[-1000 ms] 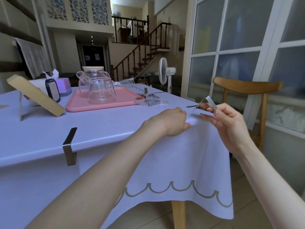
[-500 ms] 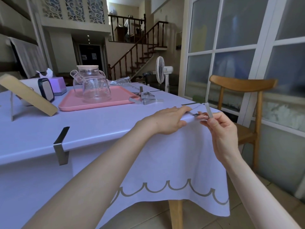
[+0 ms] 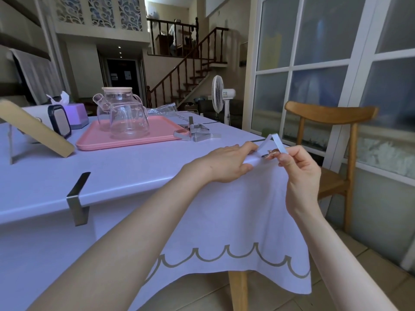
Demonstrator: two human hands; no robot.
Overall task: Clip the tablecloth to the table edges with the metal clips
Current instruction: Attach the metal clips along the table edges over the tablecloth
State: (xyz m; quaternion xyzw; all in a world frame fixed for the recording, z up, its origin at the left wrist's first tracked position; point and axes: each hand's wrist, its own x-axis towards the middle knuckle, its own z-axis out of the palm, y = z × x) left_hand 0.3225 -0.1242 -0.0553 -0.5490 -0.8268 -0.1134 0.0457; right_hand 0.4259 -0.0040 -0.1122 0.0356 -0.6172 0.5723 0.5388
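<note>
At 3 o'clock of left hand (image 3: 224,162), right hand (image 3: 301,171) pinches metal clip (image 3: 277,143); left fingers (image 3: 244,149) press tablecloth (image 3: 235,216) flat on table (image 3: 239,292). Risk: clip may skew, bunch cloth, nip fingertips.

tablecloth (image 3: 224,221): smooth matt cloth
held clip (image 3: 278,144): shiny bare metal
fitted clip (image 3: 77,198): brushed, dull metal
tray (image 3: 98,141): smooth plastic, slight sheen
teapot (image 3: 129,123): clear glossy glass
chair (image 3: 330,113): smooth wood
</note>
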